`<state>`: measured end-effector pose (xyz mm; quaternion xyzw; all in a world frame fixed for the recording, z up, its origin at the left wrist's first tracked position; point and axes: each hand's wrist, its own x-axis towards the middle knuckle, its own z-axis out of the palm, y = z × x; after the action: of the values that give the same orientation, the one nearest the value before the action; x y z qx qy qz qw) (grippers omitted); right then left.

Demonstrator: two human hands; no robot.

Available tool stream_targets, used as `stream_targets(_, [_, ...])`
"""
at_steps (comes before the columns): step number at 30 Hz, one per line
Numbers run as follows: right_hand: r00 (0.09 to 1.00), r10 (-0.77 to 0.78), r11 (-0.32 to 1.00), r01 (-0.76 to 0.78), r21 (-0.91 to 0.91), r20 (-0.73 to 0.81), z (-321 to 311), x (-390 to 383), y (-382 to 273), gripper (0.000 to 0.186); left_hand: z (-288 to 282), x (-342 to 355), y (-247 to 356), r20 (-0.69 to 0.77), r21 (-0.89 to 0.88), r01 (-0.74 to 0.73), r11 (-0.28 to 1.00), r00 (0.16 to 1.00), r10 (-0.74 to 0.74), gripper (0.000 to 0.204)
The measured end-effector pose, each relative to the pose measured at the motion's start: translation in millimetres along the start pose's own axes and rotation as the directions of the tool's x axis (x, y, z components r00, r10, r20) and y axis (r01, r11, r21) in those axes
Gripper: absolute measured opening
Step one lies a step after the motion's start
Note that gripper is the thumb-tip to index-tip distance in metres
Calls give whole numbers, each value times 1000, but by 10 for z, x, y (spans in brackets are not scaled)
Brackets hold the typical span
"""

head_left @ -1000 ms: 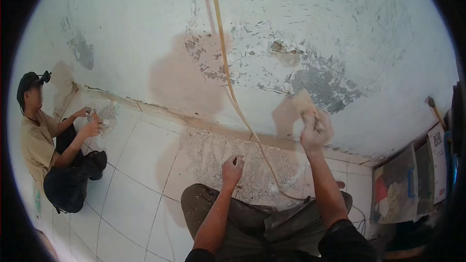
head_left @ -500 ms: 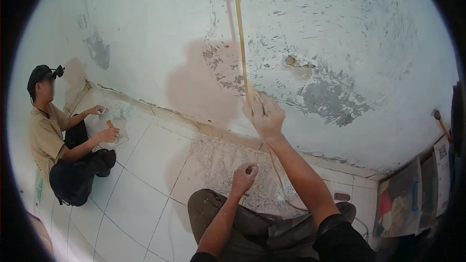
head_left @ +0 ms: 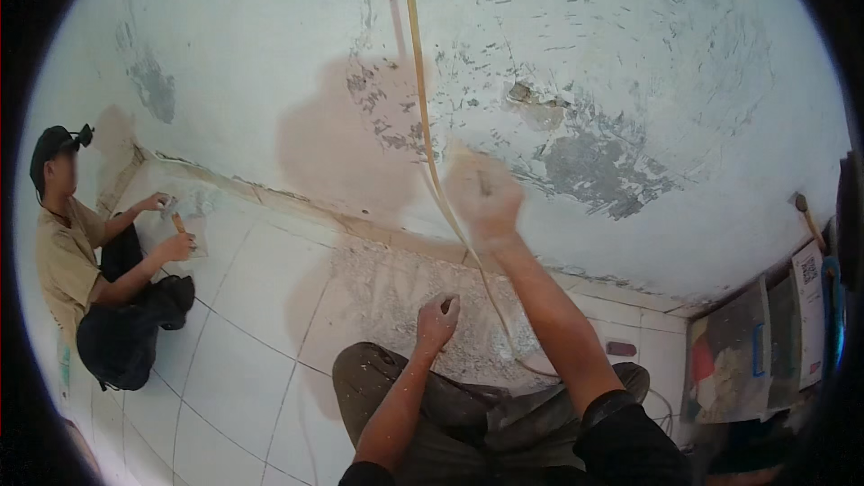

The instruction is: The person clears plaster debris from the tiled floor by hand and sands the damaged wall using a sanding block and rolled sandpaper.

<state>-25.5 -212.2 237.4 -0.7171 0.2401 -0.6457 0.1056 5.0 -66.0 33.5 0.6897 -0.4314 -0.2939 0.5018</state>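
My right hand [head_left: 486, 198], blurred by motion, is closed on a pale tan piece [head_left: 463, 157] at the patchy white wall [head_left: 684, 108], just right of a hanging yellowish hose [head_left: 417, 54]. Flaked grey patches [head_left: 598, 171] and a small broken hole [head_left: 531, 97] mark the plaster above it. My left hand [head_left: 436, 324] hangs low over my lap, fingers curled; whether anything is inside them is unclear. Below the wall, chips and dust [head_left: 378, 288] cover the tiles.
At left, a person [head_left: 67, 261] in a tan shirt sits holding an orange-handled tool [head_left: 178, 223]. At right are plastic bins [head_left: 729, 360], a wooden-handled tool [head_left: 808, 216] against the wall and a small reddish object [head_left: 621, 348] on the floor.
My right hand has moved left along the wall from the grey patch to beside the hose. My left hand stays low. The other person's hands have shifted slightly.
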Motion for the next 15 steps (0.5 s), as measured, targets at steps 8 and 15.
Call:
stream_targets(8, [980,197,980,-198,-28,-35,-348,-228,-213,15,-52,-3,-11,-33,-8,44,999,998,-44,29])
stream_targets(15, [946,220,974,-228,-8,-238,-851,-37,-326,12,98,-55,3,103,2,-25,1000,994,24,32])
